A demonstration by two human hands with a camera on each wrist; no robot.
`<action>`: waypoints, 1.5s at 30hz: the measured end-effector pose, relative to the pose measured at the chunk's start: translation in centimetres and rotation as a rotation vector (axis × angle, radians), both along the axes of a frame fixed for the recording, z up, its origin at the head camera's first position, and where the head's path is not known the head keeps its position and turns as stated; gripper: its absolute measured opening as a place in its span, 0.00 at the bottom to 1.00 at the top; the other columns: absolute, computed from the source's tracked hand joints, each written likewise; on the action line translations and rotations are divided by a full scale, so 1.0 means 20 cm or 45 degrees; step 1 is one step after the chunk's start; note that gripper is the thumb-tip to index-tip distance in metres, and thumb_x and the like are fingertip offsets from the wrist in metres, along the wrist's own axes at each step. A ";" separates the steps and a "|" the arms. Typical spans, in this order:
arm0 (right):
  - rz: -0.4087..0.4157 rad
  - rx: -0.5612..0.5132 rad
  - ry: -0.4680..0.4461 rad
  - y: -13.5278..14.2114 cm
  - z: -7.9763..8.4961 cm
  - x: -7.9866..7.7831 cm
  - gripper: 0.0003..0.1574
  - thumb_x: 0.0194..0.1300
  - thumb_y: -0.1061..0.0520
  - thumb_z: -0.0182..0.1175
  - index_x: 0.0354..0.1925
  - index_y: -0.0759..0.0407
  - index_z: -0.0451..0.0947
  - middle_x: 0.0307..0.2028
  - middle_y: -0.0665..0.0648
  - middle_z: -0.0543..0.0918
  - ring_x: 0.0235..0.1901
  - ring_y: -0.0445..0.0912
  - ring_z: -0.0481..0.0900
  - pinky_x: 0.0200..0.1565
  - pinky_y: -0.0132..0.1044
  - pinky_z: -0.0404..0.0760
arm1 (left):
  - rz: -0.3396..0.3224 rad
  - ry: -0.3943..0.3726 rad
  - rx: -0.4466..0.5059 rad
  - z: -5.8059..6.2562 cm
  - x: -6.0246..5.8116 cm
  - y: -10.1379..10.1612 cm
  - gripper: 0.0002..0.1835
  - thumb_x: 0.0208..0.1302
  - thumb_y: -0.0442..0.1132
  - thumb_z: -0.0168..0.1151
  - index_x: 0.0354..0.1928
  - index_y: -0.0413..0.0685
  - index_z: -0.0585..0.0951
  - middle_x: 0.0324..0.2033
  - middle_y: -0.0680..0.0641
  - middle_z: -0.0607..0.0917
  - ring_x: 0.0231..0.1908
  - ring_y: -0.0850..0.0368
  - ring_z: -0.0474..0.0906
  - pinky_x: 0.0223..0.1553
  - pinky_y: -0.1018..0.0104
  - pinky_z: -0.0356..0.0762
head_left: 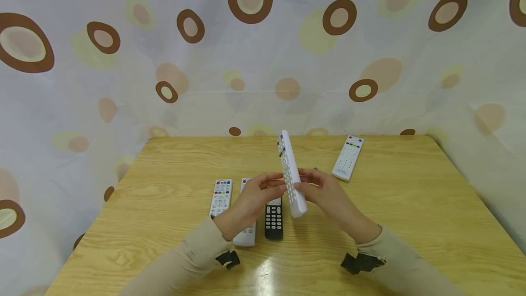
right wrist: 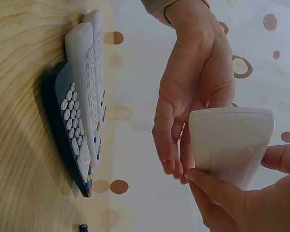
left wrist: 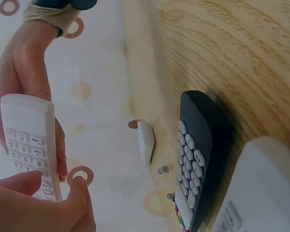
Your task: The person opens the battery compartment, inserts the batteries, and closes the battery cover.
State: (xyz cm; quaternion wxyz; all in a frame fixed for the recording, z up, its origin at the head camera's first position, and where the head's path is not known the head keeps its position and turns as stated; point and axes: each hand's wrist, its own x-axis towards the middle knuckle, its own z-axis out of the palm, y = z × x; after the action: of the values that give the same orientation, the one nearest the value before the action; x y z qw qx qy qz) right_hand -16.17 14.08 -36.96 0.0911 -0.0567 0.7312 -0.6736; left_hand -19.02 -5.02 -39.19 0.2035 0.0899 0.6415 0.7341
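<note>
A white remote control point(head_left: 292, 175) is held up over the table, tilted, its buttons facing left and its back facing right. My right hand point(head_left: 333, 198) grips it from the back side, the thumb and fingers at its edges and the smooth back cover showing in the right wrist view. My left hand point(head_left: 252, 200) is at the button face, fingers fairly straight; its thumb point(left wrist: 26, 182) overlaps the keypad in the left wrist view. Below the hands lie a black remote control point(head_left: 273, 223) and a white one point(head_left: 245, 236), partly hidden by my left hand.
Another white remote point(head_left: 221, 198) lies at the left of the row. One more white remote point(head_left: 347, 158) lies apart at the back right. A small blue battery point(right wrist: 83, 227) is on the wooden table point(head_left: 164, 223). Patterned cloth point(head_left: 287, 54) hangs behind the table.
</note>
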 end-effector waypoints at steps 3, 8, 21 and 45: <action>-0.011 -0.050 -0.048 0.01 0.00 0.00 0.31 0.70 0.62 0.53 0.67 0.73 0.60 0.62 0.72 0.67 0.56 0.54 0.73 0.54 0.41 0.79 | -0.020 -0.039 0.013 0.01 -0.01 0.00 0.24 0.67 0.31 0.58 0.64 0.32 0.69 0.53 0.37 0.78 0.50 0.54 0.77 0.63 0.51 0.69; -0.009 -0.093 -0.064 0.01 0.00 0.01 0.32 0.71 0.63 0.51 0.67 0.77 0.57 0.63 0.75 0.66 0.57 0.55 0.73 0.56 0.42 0.78 | -0.020 -0.060 -0.014 0.03 -0.01 0.00 0.25 0.67 0.32 0.59 0.64 0.34 0.69 0.54 0.38 0.78 0.49 0.55 0.77 0.60 0.55 0.72; 0.007 0.091 -0.081 0.11 -0.14 0.03 0.26 0.69 0.68 0.54 0.59 0.85 0.63 0.52 0.78 0.76 0.47 0.52 0.81 0.48 0.42 0.83 | -0.080 -0.052 -0.193 -0.02 0.06 0.05 0.28 0.64 0.29 0.57 0.66 0.31 0.66 0.52 0.37 0.76 0.48 0.53 0.74 0.56 0.58 0.75; 0.108 0.248 -0.399 0.16 -0.29 0.05 0.18 0.62 0.72 0.58 0.49 0.85 0.70 0.34 0.62 0.83 0.34 0.48 0.83 0.39 0.40 0.85 | -0.087 -0.171 -0.535 -0.10 0.18 0.17 0.02 0.60 0.26 0.57 0.33 0.31 0.77 0.31 0.45 0.79 0.31 0.56 0.75 0.32 0.69 0.76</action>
State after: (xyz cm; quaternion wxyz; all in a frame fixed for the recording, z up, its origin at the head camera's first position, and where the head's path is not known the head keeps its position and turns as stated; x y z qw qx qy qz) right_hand -15.14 17.27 -42.71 0.2374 0.0272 0.7667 -0.5959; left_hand -15.50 -1.67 -41.23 0.2849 0.0180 0.7621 0.5812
